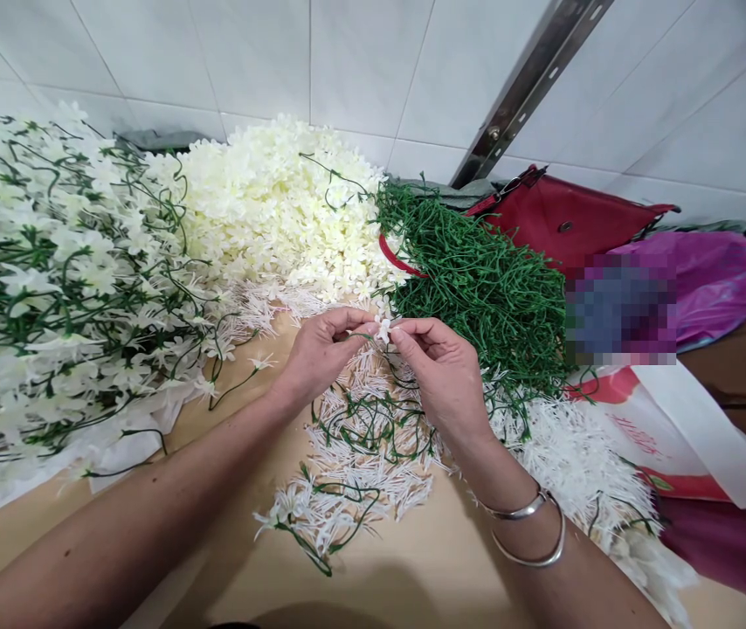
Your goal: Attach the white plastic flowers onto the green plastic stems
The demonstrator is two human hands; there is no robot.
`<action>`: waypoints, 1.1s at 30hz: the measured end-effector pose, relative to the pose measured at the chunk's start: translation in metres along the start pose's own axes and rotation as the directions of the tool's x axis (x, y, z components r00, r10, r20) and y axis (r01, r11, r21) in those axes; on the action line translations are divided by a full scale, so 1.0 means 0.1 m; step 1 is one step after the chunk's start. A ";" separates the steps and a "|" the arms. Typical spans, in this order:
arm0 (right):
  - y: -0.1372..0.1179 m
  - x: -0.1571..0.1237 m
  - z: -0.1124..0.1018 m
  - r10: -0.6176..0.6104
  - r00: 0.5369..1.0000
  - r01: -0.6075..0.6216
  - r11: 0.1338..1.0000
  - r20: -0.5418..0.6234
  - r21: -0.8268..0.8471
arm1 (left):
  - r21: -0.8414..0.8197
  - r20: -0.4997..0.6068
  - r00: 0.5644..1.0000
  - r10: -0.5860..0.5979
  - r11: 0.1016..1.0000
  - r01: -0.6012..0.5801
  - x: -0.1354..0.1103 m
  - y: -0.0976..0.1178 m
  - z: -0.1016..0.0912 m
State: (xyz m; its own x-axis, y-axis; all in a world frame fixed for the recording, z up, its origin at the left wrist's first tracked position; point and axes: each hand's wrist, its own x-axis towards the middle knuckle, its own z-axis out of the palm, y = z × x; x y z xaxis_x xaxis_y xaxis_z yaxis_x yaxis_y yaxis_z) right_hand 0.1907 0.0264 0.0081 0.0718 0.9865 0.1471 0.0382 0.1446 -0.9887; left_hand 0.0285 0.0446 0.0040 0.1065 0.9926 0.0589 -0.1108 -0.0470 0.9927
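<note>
My left hand (pixel 321 354) and my right hand (pixel 442 371) meet above the middle of the work surface, fingers pinched together. Between their fingertips sits a small white artificial flower (pixel 383 330) on a thin green stem (pixel 368 336). Both hands are closed on it. Below the hands lies a loose scatter of white stamen pieces and green stems (pixel 360 454). Two silver bangles (pixel 530 528) circle my right wrist.
A heap of finished white flower sprays (pixel 51 279) fills the left. A mound of cream petals (pixel 281 210) lies at the back, a pile of bare green stems (pixel 484 279) to its right. A red bag (pixel 569 223), a purple plastic bag (pixel 720 279) and a tiled wall stand behind.
</note>
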 end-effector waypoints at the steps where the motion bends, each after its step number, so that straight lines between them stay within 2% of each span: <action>1: 0.00 0.00 0.00 -0.006 1.000 0.006 1.000 0.006 -0.007 | -0.003 -0.006 1.000 0.001 1.000 -0.001 0.00 0.00 0.00; 5: -0.06 0.00 0.01 -0.035 0.998 0.032 0.998 -0.061 -0.049 | 0.074 -0.089 0.995 0.036 0.997 -0.029 -0.04 0.05 0.02; 7: -0.08 0.00 0.00 -0.024 0.995 0.017 0.998 -0.101 -0.067 | 0.185 -0.125 0.985 0.123 0.978 -0.098 -0.08 0.09 0.03; 10: -0.09 0.00 0.00 -0.002 0.998 -0.001 0.999 -0.059 -0.041 | 0.324 -0.032 0.944 0.327 0.897 -0.300 -0.14 0.15 0.04; 12: -0.07 -0.01 0.01 -0.002 1.000 0.002 1.000 -0.018 -0.002 | 0.358 0.032 0.919 0.392 0.854 -0.377 -0.16 0.16 0.05; 13: -0.06 -0.01 0.01 -0.006 1.000 0.006 1.000 -0.004 0.012 | 0.364 0.036 0.920 0.391 0.852 -0.376 -0.17 0.16 0.06; 19: -0.04 -0.03 0.01 -0.053 0.999 0.053 0.999 0.008 0.006 | 0.277 -0.078 0.973 0.217 0.942 -0.188 -0.15 0.10 0.05; 25: -0.04 -0.04 0.04 -0.071 0.997 0.071 0.997 -0.001 -0.024 | 0.135 -0.114 0.988 0.099 0.987 -0.083 -0.09 0.10 0.05; 29: -0.06 -0.03 0.06 -0.060 0.998 0.060 0.998 -0.023 -0.003 | 0.005 -0.080 0.997 0.017 1.000 -0.017 -0.05 0.07 0.03; 33: -0.03 -0.01 0.07 -0.015 1.000 0.015 0.998 0.008 0.062 | -0.125 0.033 0.998 -0.056 0.990 0.060 -0.02 0.05 0.01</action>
State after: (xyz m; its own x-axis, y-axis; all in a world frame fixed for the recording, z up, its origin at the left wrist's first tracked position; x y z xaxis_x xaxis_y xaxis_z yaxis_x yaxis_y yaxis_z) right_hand 0.1838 0.0252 0.0109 0.0636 0.9847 0.1621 -0.0226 0.1638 -0.9862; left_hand 0.0291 0.0422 0.0087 0.1451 0.9894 0.0066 -0.2270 0.0268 0.9735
